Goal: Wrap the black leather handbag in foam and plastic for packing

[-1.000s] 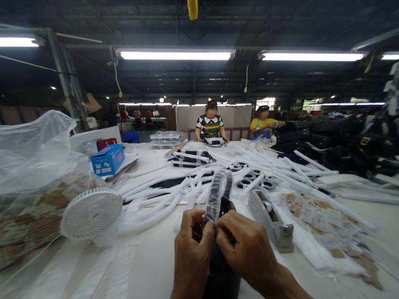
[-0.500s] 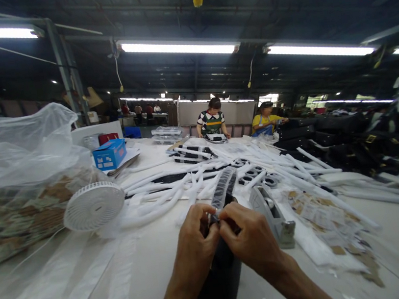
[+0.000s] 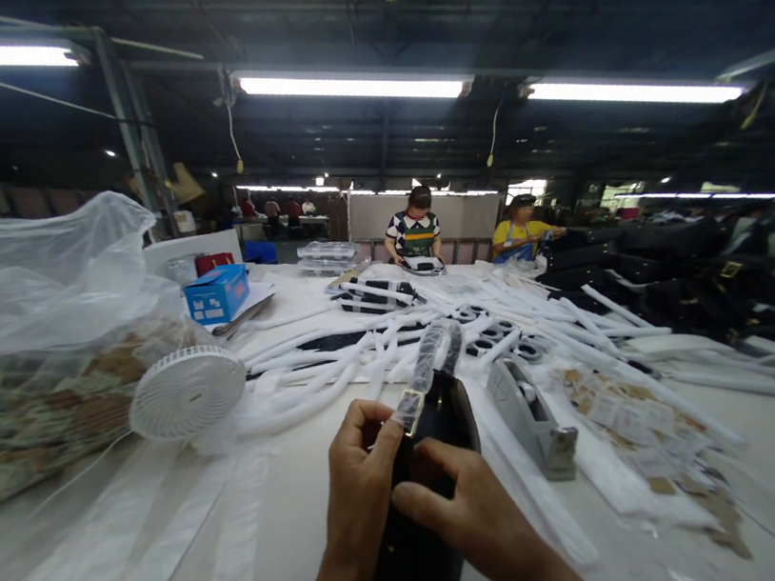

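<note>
A black bag stands on the table in front of me, with gold-coloured hardware near its top. From it rises a handle strap wrapped in clear plastic. A gold-framed buckle sits at the strap's near end. My left hand pinches that strap end beside the buckle, between thumb and forefinger. Just below the buckle, my right hand rests against the bag. Its thumb and forefinger are apart, with black material showing between them; its other fingers are partly hidden.
A grey tape dispenser stands right of the bag, near scattered paper packets. To the left are a white fan, a blue box and a large clear plastic sack. White wrapped strips lie beyond. Two people work across the table.
My hands have moved apart from their pinch together at the strap. The left keeps the strap end, the right has dropped lower onto the bag. The gold buckle now shows.
</note>
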A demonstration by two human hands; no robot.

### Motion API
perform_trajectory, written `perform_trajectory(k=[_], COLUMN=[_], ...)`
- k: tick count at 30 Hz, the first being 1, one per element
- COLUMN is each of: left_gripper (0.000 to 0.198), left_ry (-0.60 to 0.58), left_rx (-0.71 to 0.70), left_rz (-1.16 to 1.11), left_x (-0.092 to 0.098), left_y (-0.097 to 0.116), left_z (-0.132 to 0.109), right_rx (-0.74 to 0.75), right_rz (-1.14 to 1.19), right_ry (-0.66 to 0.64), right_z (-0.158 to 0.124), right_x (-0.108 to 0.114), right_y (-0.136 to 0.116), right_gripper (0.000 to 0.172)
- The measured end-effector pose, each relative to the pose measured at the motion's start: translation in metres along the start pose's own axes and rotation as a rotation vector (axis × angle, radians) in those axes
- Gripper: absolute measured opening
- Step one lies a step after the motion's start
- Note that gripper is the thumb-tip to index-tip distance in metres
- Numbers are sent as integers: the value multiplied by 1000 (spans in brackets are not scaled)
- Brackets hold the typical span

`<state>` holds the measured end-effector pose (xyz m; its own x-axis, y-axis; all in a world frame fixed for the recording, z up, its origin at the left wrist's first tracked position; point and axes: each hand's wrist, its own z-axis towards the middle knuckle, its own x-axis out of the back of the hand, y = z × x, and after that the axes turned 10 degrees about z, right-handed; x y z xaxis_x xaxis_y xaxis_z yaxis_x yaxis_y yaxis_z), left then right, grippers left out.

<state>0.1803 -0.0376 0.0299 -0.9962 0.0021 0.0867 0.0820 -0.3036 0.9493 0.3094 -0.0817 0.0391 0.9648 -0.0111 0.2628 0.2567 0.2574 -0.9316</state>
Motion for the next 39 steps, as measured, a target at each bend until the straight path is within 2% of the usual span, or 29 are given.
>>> perform_trajectory(k=[4, 7, 11, 14, 16, 19, 21, 28, 32, 36, 39], left_gripper=[23, 20, 16, 13, 13, 18, 20, 16, 16, 16, 18], left_ry=[-65, -128, -101, -32, 14, 18, 10, -3, -11, -44, -86], left_rx=[9, -48, -164, -214, -333, -562, -636, -641, -641, -629, -756], left_rz=[70, 186, 302, 306, 367, 496, 548, 548, 544, 602, 765], left_x=[10, 22, 27, 25, 24, 25, 27, 26, 22, 23, 26], left_y=[-4, -7, -14, -20, -23, -24, -23, -14, -11, -11, -8], left_z=[6, 9, 5, 1, 1, 4, 6, 11, 12, 3, -10], right_rx=[-34, -17, -45, -85, -93, -87, -80, -40, -35, -25, -22], right_rz=[36, 67, 274, 355, 383, 380, 360, 333, 293, 234, 220], right_ry=[58, 100, 10, -66, -79, -78, -78, -91, -49, 20, 82], right_z=[-3, -4, -3, -2, -1, -1, -2, -3, -5, -7, -5], right_x=[-12, -15, -11, -7, -6, -7, -8, -7, -7, -8, -9], right_y=[5, 9, 11, 14, 17, 18, 17, 15, 20, 26, 27], right_gripper=[19, 24, 23, 24, 24, 25, 26, 24, 32, 37, 35])
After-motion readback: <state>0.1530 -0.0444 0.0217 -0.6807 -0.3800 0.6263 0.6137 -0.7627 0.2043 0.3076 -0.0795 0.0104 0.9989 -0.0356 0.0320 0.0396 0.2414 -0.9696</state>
